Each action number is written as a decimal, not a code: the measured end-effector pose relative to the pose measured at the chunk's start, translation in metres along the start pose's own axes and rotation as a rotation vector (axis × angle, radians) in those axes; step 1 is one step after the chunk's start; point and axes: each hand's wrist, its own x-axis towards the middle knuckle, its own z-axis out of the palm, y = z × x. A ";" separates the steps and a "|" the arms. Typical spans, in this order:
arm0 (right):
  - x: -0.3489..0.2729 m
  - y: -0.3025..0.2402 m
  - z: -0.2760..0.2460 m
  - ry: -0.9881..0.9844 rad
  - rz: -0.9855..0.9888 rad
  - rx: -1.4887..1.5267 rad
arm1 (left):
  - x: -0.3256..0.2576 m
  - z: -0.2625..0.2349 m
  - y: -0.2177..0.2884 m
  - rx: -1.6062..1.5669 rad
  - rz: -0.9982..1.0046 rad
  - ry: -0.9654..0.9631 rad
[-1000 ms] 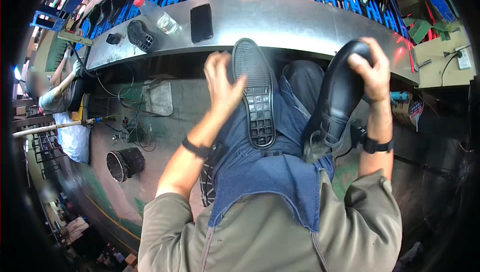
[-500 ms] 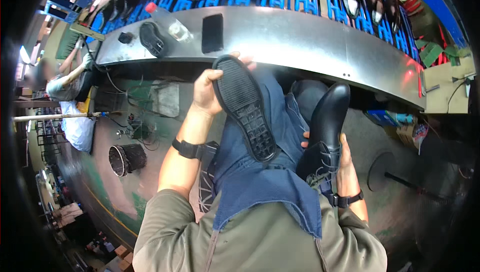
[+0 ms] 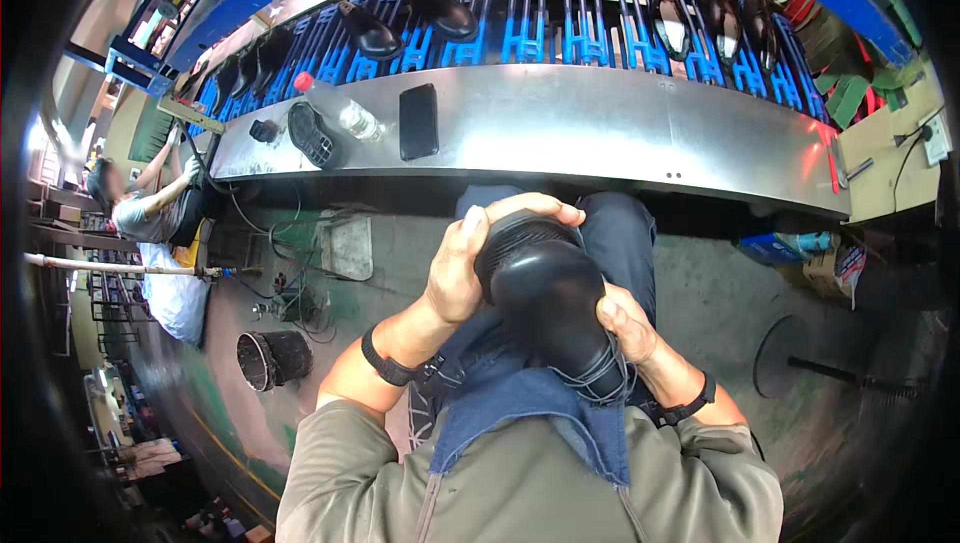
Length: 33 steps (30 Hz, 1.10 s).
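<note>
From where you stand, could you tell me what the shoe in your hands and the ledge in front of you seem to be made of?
The black shoe looks like smooth polished leather or a leather-like synthetic: its rounded toe carries a soft sheen. Its sole appears to be ribbed rubber, though only the edge shows. The ledge looks like brushed sheet metal, probably steel, grey with dull streaky reflections.

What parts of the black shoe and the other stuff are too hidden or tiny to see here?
Head view only:
- The sole and heel of the shiny black leather shoe: wrapped by the left hand, turned away.
- The shoe's laces and opening: covered by the right hand and the blue denim apron.
- The clear plastic bottle with a red cap: its label is too small.
- The dark shoes on the blue conveyor rack: bent and small near the rim.
</note>
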 end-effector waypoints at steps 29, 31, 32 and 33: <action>0.001 0.002 0.000 -0.010 -0.009 0.009 | -0.009 0.013 0.005 0.085 -0.021 0.009; -0.002 0.003 -0.002 -0.021 0.000 0.029 | -0.010 0.018 0.012 0.094 -0.029 -0.013; -0.004 0.005 -0.002 -0.036 0.002 0.043 | -0.011 0.021 0.021 0.235 -0.078 -0.011; -0.006 0.005 0.000 -0.030 0.003 0.047 | -0.011 0.023 0.029 0.376 -0.125 -0.016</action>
